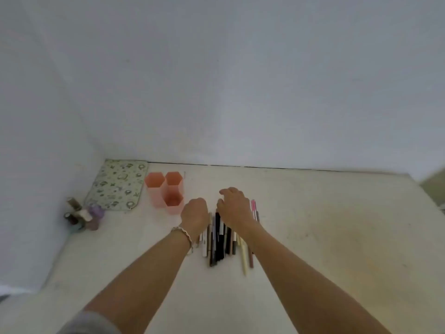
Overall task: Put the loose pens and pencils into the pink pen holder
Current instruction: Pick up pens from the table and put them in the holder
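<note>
The loose pens and pencils, slim black, white, yellow and pink sticks, lie bunched side by side on the off-white table, probably so that several can be gathered at once. The left hand curls over their left edge; I cannot tell whether it grips any. The right hand arches loose fingers above their far ends, holding nothing visible. The pink plastic pen holder of three hexagonal tubes stands just to the left, within easy reach.
</note>
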Demonstrator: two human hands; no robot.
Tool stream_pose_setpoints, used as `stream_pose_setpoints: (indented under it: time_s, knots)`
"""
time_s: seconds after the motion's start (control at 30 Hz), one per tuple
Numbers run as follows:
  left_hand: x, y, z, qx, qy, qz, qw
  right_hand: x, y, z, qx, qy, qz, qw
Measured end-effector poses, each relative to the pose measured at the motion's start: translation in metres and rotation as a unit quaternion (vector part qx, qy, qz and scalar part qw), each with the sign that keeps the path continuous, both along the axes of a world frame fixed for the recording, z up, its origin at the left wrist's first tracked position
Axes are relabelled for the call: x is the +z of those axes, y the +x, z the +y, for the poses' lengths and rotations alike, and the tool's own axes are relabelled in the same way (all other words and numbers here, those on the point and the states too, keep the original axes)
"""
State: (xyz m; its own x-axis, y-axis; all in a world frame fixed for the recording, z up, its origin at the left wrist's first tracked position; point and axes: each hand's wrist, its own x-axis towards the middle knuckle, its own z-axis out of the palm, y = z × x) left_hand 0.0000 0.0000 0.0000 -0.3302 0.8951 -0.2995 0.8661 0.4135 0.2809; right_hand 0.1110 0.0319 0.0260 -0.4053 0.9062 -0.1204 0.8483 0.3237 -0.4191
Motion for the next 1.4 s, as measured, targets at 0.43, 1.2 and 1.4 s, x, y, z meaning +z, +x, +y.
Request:
stream_pose_setpoints:
  time_s: [0.43,1.2,1.4]
  knots:
    - [-0.039,0.002,0.016,0.100,-0.033,-0.038,0.994,-0.042,-0.023,0.052,0.014,-0.058,0.073,0.996]
    - [0.022,-0.154,0.012,0.234,0.470,-0.115,0.843,-0.015,-0.069,0.136,-0.029,-0.294,0.186,0.937]
    - [0.008,-0.152,-0.003,0.260,0.453,-0.030,0.852,0.033,-0.094,0.128,-0.108,-0.231,0.437,0.862]
